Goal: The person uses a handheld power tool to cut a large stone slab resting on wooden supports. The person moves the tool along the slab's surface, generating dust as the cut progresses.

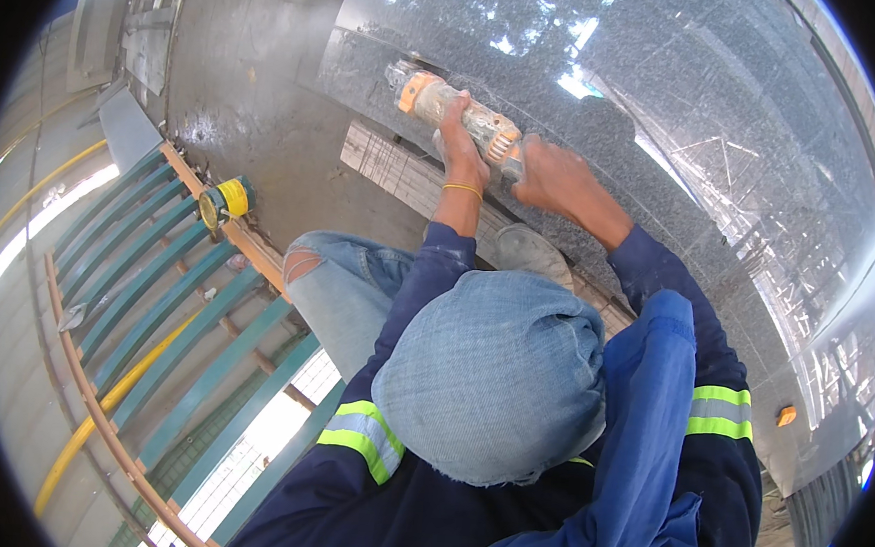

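Closest to my lens, a faded blue denim head cover [496, 377] tops a navy work jacket with yellow-green reflective bands [367, 438]. Beyond it my left hand [462, 145] and right hand [553, 180] both clamp around a dusty orange-and-grey angle grinder [457, 114] against the polished dark granite slab [716, 140]; a small yellow-banded can [226, 200], contents unclear, sits on teal slats [166, 287]
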The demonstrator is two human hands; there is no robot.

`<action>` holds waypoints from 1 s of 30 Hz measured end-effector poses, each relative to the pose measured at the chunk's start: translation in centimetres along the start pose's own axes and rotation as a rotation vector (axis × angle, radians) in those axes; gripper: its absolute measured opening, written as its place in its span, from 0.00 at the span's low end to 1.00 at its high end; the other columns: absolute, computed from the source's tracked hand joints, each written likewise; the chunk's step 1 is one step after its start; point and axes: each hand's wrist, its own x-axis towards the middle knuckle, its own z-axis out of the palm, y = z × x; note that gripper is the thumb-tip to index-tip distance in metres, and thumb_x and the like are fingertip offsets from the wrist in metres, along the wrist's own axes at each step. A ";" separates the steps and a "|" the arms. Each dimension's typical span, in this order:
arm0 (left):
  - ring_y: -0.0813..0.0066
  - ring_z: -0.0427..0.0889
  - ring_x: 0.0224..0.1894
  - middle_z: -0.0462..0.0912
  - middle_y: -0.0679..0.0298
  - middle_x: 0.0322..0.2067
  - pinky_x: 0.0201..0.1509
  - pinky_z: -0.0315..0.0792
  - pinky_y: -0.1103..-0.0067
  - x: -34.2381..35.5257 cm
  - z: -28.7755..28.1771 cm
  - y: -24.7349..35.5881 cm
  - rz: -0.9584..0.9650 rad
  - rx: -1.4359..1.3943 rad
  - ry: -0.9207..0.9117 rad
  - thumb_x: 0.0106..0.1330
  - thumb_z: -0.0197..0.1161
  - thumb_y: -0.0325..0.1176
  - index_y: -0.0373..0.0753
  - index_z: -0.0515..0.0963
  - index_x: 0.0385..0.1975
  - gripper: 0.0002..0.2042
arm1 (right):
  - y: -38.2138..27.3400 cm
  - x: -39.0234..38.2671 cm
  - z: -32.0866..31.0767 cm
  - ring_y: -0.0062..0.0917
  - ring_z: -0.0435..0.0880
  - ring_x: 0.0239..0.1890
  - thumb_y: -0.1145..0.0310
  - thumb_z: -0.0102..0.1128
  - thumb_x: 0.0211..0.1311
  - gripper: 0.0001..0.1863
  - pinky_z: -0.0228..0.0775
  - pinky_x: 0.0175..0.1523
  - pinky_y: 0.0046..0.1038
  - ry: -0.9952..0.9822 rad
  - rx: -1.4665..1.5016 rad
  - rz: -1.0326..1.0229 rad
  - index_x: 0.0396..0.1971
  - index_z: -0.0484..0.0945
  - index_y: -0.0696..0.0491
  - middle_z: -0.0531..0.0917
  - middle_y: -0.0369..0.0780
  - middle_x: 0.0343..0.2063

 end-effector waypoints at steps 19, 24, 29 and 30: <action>0.67 0.80 0.36 0.75 0.64 0.35 0.42 0.78 0.68 0.6 -0.3 -0.4 0.018 0.035 0.005 0.60 0.66 0.39 0.39 0.73 0.45 0.17 | -0.1 0.0 -0.1 0.54 0.86 0.37 0.74 0.58 0.48 0.14 0.78 0.43 0.48 -0.011 0.023 0.028 0.35 0.73 0.66 0.83 0.61 0.30; 0.68 0.80 0.37 0.75 0.64 0.37 0.42 0.78 0.69 -0.9 0.2 -0.7 -0.004 0.023 0.021 0.60 0.66 0.38 0.37 0.75 0.47 0.18 | 0.0 -0.9 -0.5 0.54 0.86 0.37 0.73 0.61 0.47 0.16 0.78 0.43 0.47 -0.036 0.017 0.034 0.35 0.73 0.67 0.83 0.60 0.30; 0.66 0.80 0.38 0.74 0.63 0.38 0.44 0.79 0.66 -2.3 0.3 -1.3 0.006 0.035 0.017 0.61 0.65 0.39 0.38 0.72 0.51 0.20 | 0.5 -2.1 -0.5 0.52 0.87 0.38 0.68 0.65 0.46 0.22 0.78 0.42 0.47 -0.072 -0.023 0.066 0.38 0.72 0.67 0.84 0.60 0.31; 0.65 0.80 0.38 0.74 0.63 0.37 0.44 0.79 0.65 -2.4 0.5 -1.3 0.007 0.045 0.020 0.61 0.64 0.40 0.40 0.72 0.51 0.20 | 0.6 -2.2 -0.5 0.52 0.87 0.37 0.68 0.65 0.46 0.21 0.78 0.42 0.47 -0.064 -0.024 0.065 0.37 0.72 0.67 0.84 0.60 0.30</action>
